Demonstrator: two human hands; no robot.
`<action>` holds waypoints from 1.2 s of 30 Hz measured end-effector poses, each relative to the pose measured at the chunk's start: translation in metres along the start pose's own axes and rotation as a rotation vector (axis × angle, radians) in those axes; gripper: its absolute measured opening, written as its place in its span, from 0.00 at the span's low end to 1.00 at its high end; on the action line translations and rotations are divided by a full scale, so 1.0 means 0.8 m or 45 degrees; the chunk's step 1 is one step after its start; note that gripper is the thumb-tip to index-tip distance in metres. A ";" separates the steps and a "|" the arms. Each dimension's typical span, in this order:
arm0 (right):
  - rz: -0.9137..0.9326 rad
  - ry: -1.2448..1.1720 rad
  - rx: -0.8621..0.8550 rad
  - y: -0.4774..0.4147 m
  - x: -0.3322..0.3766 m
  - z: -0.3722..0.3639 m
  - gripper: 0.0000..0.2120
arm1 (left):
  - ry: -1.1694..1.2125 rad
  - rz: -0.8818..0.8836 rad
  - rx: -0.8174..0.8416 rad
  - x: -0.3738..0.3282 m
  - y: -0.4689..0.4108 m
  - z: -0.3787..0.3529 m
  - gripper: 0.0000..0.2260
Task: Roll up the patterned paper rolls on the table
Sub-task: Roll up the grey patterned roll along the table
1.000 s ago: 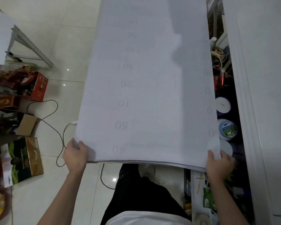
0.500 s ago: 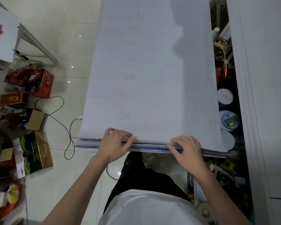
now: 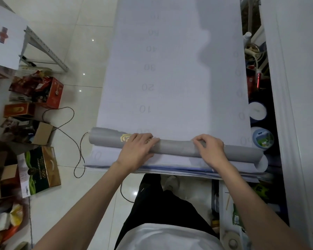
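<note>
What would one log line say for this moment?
left hand presses paper roll | right hand grips it | rest of sheet flat

The person wears a white top point(image 3: 168, 237) and black trousers point(image 3: 161, 204), with one pale shoe point(image 3: 171, 183) showing beyond them. Both forearms are bare down to the left hand point(image 3: 135, 150) and right hand point(image 3: 210, 150).
</note>
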State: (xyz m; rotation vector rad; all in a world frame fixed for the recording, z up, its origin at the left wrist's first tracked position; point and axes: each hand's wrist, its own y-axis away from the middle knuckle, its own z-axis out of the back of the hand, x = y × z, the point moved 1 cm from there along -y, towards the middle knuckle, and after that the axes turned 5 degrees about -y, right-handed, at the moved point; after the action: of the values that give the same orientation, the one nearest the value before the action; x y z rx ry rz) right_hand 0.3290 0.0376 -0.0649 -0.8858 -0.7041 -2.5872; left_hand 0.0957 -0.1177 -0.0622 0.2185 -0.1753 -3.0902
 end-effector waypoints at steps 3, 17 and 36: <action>0.245 0.186 -0.076 0.002 -0.008 -0.004 0.07 | -0.071 -0.045 0.046 0.002 -0.004 -0.005 0.19; 0.392 0.385 0.048 -0.007 -0.030 0.011 0.13 | 0.210 -0.103 0.149 0.020 -0.029 0.011 0.10; 0.648 0.496 -0.151 -0.033 -0.022 0.013 0.12 | -0.085 -0.252 -0.115 0.039 -0.051 -0.011 0.16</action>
State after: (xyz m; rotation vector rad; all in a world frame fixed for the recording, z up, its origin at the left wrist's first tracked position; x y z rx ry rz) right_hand 0.3360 0.0678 -0.0783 -0.4819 -0.1842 -2.2491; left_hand 0.0647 -0.0798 -0.0797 0.1373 -0.0162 -3.2945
